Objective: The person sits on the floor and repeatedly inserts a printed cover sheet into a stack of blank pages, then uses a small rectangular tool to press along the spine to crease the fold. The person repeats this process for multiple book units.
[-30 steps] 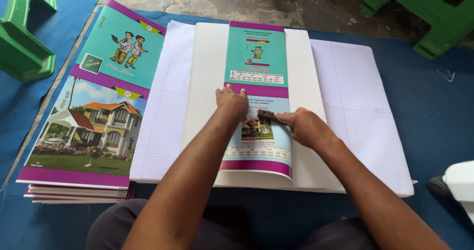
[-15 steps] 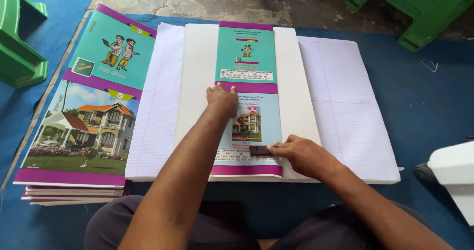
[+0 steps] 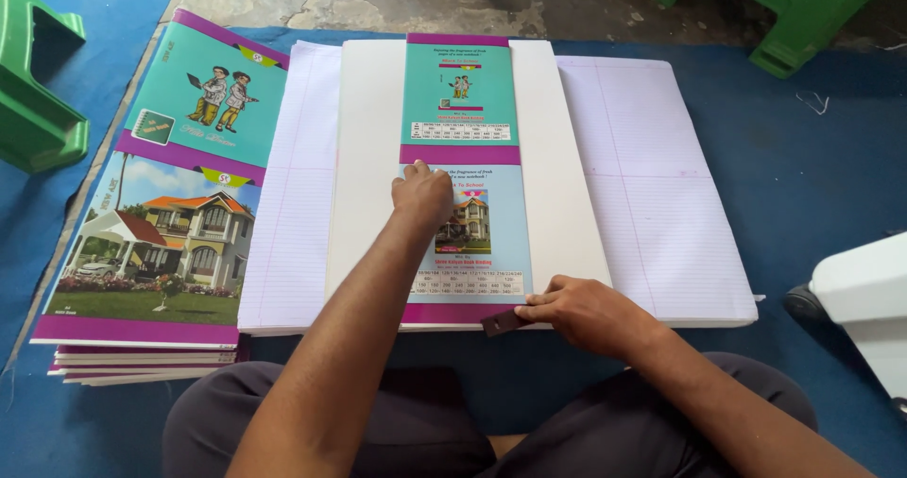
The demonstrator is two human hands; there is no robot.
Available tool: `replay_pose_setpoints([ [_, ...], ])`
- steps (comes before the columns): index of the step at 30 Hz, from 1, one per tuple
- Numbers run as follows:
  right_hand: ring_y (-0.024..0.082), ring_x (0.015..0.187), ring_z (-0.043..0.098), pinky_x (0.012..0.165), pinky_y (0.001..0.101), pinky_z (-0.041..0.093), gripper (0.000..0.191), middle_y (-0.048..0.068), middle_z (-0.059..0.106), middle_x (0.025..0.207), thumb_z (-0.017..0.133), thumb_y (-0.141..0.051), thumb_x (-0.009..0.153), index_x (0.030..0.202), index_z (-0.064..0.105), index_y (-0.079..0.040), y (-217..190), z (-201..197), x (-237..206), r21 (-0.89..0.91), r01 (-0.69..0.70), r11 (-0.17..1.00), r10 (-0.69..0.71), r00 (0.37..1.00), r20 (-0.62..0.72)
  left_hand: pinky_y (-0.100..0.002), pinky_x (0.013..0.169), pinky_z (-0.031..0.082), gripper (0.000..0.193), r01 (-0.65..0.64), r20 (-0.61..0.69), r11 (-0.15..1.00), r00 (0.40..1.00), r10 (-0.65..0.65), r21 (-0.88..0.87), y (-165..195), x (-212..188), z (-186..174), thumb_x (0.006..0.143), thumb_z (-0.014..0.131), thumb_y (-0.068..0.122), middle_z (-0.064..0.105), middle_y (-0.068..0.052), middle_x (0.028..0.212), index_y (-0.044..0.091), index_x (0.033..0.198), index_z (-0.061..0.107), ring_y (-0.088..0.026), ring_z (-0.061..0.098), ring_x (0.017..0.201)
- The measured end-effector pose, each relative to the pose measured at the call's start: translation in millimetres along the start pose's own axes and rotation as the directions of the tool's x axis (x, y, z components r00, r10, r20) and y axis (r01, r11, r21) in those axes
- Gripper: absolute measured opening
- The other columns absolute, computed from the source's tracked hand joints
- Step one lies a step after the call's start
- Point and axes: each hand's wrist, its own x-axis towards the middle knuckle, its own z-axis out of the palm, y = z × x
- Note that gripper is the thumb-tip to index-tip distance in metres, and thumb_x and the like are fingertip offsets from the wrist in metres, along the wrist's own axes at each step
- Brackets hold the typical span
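- Blue floor mat carries everything; a printed-cover stack sits left.
- Ruled paper sheets lie spread, white card cover centred on top.
- Teal-and-purple label strip looks laid down; its bottom edge seems unfinished.
- Left hand, loosely curled, presses the strip.
- Right hand pinches a small dark scraper at the bottom edge.

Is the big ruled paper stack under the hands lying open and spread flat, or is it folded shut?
Spread flat: the ruled paper stack shows lined pages on both sides of the cover strip under the left hand.
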Motion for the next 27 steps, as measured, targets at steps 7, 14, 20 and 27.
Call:
replay_pose_setpoints([
  [7, 0.023, 0.093, 0.073, 0.083, 0.0339, 0.060, 0.047, 0.010, 0.077, 0.100, 0.072, 0.000, 0.079, 0.122, 0.075, -0.019, 10.7, -1.4, -14.3, 0.391, -0.200, 0.898, 0.254, 0.963, -0.091, -0.048, 0.102, 0.048, 0.034, -0.072, -0.118, 0.994, 0.991, 0.063, -0.078, -19.8, -14.1, 4.7, 0.083, 0.075, 0.013, 0.058, -0.012, 0.133, 0.012, 0.116, 0.071, -0.033, 0.054, 0.126],
  [14, 0.025, 0.095, 0.076, 0.088, 0.0366, 0.058, 0.058, 0.012, 0.078, 0.109, 0.071, -0.012, 0.077, 0.135, 0.066, -0.019, 48.0, -22.6, -10.9, 0.441, -0.496, 0.748, 0.640, 0.715, -0.281, -0.053, 0.111, 0.038, 0.047, -0.078, -0.190, 0.992, 0.980, 0.059, -0.095, -29.0, -11.4, 22.9, 0.088, 0.068, 0.011, 0.041, -0.019, 0.156, 0.015, 0.134, 0.061, -0.034, 0.038, 0.145],
  [20, 0.031, 0.084, 0.079, 0.083, 0.0391, 0.062, 0.073, 0.014, 0.076, 0.113, 0.070, -0.017, 0.077, 0.148, 0.054, -0.017, 73.9, -21.1, -8.7, 0.414, -0.813, 0.410, 0.909, 0.402, -0.110, -0.052, 0.118, 0.031, 0.061, 0.008, -0.068, 0.992, 0.998, -0.016, -0.128, -27.0, -17.9, 16.5, 0.091, 0.069, 0.019, 0.028, -0.012, 0.165, 0.021, 0.148, 0.048, -0.028, 0.025, 0.153],
  [27, 0.031, 0.096, 0.074, 0.088, 0.0400, 0.059, 0.060, 0.019, 0.076, 0.110, 0.075, -0.017, 0.077, 0.136, 0.066, -0.011, 102.3, 20.5, 1.0, 0.323, -0.827, 0.460, 0.885, 0.458, -0.089, -0.051, 0.117, 0.030, 0.067, 0.004, -0.057, 0.994, 0.998, -0.011, -0.114, -30.0, -19.3, 17.1, 0.091, 0.069, 0.017, 0.025, -0.011, 0.167, 0.022, 0.153, 0.042, -0.025, 0.022, 0.154],
])
